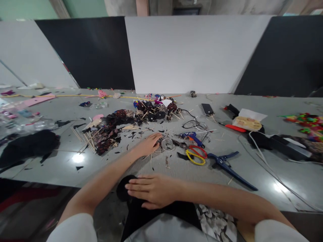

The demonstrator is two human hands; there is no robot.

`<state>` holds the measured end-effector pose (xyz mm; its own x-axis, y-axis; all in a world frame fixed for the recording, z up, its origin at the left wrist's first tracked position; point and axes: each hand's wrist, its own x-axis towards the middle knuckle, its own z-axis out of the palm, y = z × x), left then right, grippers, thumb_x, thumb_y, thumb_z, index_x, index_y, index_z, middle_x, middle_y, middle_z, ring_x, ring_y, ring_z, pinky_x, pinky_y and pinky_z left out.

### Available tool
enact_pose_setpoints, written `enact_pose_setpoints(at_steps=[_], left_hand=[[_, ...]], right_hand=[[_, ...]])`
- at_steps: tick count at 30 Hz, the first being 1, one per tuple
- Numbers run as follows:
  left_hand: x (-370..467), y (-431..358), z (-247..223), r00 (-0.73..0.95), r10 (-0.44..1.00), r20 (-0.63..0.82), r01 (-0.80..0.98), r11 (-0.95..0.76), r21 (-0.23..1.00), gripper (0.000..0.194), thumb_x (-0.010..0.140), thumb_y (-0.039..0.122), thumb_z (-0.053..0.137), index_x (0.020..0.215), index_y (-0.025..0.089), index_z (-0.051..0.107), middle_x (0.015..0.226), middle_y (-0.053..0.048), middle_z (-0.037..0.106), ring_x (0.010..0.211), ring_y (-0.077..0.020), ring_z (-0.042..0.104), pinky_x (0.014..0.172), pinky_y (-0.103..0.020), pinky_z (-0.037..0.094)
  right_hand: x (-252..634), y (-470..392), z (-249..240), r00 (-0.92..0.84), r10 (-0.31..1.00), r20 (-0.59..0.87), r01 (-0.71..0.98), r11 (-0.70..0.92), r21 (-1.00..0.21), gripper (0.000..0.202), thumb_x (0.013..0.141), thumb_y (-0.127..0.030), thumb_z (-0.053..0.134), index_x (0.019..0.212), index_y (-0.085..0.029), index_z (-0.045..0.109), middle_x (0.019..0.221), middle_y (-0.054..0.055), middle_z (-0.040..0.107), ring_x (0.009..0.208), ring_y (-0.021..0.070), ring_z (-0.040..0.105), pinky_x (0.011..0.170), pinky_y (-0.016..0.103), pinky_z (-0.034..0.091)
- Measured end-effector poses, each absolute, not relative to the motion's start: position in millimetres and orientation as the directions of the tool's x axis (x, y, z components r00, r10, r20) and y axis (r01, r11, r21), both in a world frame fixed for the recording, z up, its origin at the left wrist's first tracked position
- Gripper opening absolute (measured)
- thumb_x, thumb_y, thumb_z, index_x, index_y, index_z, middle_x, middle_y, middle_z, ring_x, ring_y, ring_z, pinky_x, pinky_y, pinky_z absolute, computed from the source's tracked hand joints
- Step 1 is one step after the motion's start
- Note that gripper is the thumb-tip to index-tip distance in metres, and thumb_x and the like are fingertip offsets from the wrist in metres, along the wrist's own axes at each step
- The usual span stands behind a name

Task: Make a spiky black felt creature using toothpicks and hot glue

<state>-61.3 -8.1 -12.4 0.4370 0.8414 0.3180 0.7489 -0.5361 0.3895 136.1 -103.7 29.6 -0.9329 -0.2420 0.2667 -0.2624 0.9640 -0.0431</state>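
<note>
My left hand (148,145) lies palm-down on the table with its fingers stretched out. Thin wooden sticks (150,158) poke out under it, and a clear ring (168,144) is just right of its fingertips. Closer to my body, my right hand (156,191) is held flat, fingers extended, over my lap. A black rounded shape (122,190) shows beside its fingertips; what it is, I cannot tell. Right of the ring are scissors (196,156) with red and yellow handles, a blue glue gun (193,137) and blue-handled pruning shears (230,169).
Dark balls stuck with sticks (151,112) and patterned dark fabric (106,141) fill the table's middle and left. A phone (207,109) lies behind the tools. White cables (270,169) cross the right side. Black and white panels (196,53) stand at the back.
</note>
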Motion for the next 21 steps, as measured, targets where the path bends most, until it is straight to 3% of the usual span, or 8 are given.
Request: enact_pose_setpoints(at_steps=[2, 4, 7, 11, 21], left_hand=[[-63, -7, -14, 0.432, 0.846, 0.313, 0.751, -0.529, 0.394, 0.052, 0.101, 0.021, 0.047, 0.153, 0.022, 0.042, 0.161, -0.012, 0.046, 0.152, -0.0253, 0.04, 0.125, -0.049, 0.037], [-65, -6, -16, 0.423, 0.848, 0.32, 0.751, -0.525, 0.399, 0.052, 0.101, 0.021, 0.047, 0.152, 0.021, 0.043, 0.161, -0.013, 0.046, 0.152, -0.0257, 0.04, 0.125, -0.05, 0.037], [-67, -7, -16, 0.426, 0.84, 0.336, 0.741, -0.537, 0.404, 0.052, 0.1, 0.019, 0.046, 0.152, 0.022, 0.043, 0.159, -0.012, 0.047, 0.151, -0.0249, 0.042, 0.125, -0.049, 0.037], [-66, -7, -15, 0.429, 0.831, 0.354, 0.732, -0.549, 0.402, 0.051, 0.099, 0.017, 0.047, 0.15, 0.021, 0.047, 0.156, -0.013, 0.051, 0.148, -0.0246, 0.045, 0.124, -0.049, 0.039], [-64, -9, -11, 0.42, 0.833, 0.36, 0.743, -0.543, 0.391, 0.051, 0.099, 0.015, 0.049, 0.149, 0.023, 0.048, 0.154, -0.011, 0.054, 0.145, -0.0248, 0.049, 0.121, -0.049, 0.044]], right_hand=[[118, -111, 23, -0.937, -0.264, 0.229, -0.273, 0.962, -0.004, 0.054, 0.107, -0.049, 0.044, 0.147, -0.014, 0.055, 0.16, 0.012, 0.047, 0.151, 0.0196, 0.041, 0.129, 0.035, 0.026], [113, -108, 16, -0.925, -0.31, 0.218, -0.318, 0.948, -0.001, 0.062, 0.105, -0.053, 0.049, 0.144, -0.005, 0.056, 0.153, 0.019, 0.054, 0.145, 0.0241, 0.051, 0.126, 0.037, 0.032], [130, -92, 13, -0.93, -0.282, 0.234, -0.3, 0.953, -0.043, 0.062, 0.104, -0.048, 0.054, 0.144, -0.001, 0.055, 0.151, 0.024, 0.054, 0.143, 0.0253, 0.052, 0.123, 0.039, 0.037], [174, -64, 20, -0.957, -0.183, 0.225, -0.21, 0.973, -0.101, 0.059, 0.105, -0.043, 0.054, 0.147, -0.001, 0.054, 0.151, 0.023, 0.054, 0.146, 0.0255, 0.049, 0.124, 0.041, 0.038], [229, -14, 23, -0.953, -0.003, 0.303, -0.031, 0.996, -0.088, 0.036, 0.102, -0.026, 0.055, 0.128, -0.008, 0.072, 0.128, 0.016, 0.073, 0.126, 0.0225, 0.068, 0.124, 0.045, 0.039]])
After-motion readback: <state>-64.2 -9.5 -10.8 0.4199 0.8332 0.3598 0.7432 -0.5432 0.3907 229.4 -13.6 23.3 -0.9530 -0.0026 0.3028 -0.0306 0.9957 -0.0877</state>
